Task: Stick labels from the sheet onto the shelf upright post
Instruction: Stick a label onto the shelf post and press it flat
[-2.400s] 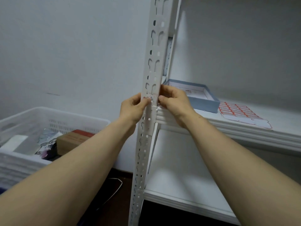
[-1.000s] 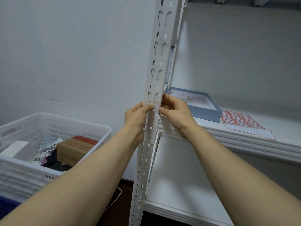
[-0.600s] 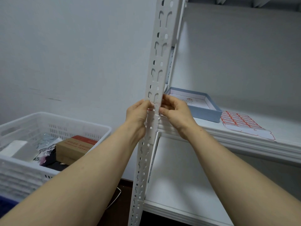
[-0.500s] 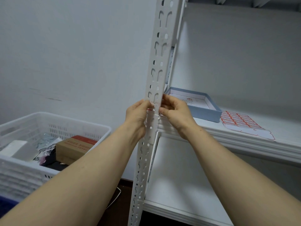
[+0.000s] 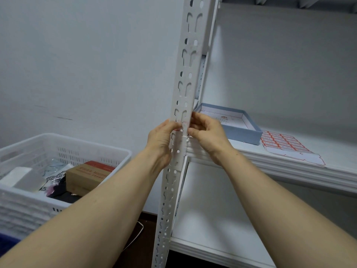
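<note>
Now the left hand (image 5: 160, 140) is curling round the post (image 5: 190, 60), and the right hand (image 5: 209, 132) is pinching the label (image 5: 183, 126) against it.

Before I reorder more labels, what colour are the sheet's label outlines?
Red, on the white label sheet, head view.

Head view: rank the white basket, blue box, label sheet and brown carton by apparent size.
1. White basket, though nearest the camera.
2. Blue box and label sheet, about alike.
3. Brown carton, partly hidden.
</note>
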`<action>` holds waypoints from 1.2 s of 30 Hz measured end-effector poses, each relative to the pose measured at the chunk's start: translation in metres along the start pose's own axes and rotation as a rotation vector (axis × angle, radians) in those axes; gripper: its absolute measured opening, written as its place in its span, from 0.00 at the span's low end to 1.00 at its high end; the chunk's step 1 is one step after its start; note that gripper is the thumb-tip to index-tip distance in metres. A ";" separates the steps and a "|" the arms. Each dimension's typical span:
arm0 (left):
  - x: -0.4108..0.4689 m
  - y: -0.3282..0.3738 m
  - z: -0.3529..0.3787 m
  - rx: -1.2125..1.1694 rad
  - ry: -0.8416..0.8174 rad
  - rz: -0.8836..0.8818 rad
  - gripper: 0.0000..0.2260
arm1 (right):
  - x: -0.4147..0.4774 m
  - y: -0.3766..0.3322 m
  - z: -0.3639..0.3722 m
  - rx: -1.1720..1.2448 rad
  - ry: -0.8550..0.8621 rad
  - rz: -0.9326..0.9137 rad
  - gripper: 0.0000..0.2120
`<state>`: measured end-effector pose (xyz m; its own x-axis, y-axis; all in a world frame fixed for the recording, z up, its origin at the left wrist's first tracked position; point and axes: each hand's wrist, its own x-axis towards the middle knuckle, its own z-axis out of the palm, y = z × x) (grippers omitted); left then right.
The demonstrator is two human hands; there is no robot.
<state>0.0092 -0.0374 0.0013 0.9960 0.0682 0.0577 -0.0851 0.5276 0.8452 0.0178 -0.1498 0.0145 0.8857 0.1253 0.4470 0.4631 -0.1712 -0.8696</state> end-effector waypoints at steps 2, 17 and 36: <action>0.002 -0.002 0.000 0.028 0.016 0.051 0.05 | 0.000 0.000 0.000 0.000 0.000 0.003 0.22; 0.014 -0.008 -0.011 0.349 0.007 0.291 0.09 | -0.002 -0.002 -0.001 -0.037 0.017 0.028 0.22; 0.022 -0.009 -0.009 0.414 0.026 0.298 0.07 | -0.004 -0.004 -0.002 -0.070 0.025 0.041 0.23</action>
<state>0.0319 -0.0333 -0.0101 0.9286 0.1886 0.3194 -0.3421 0.1025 0.9341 0.0121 -0.1512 0.0163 0.9039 0.0930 0.4174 0.4272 -0.2435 -0.8708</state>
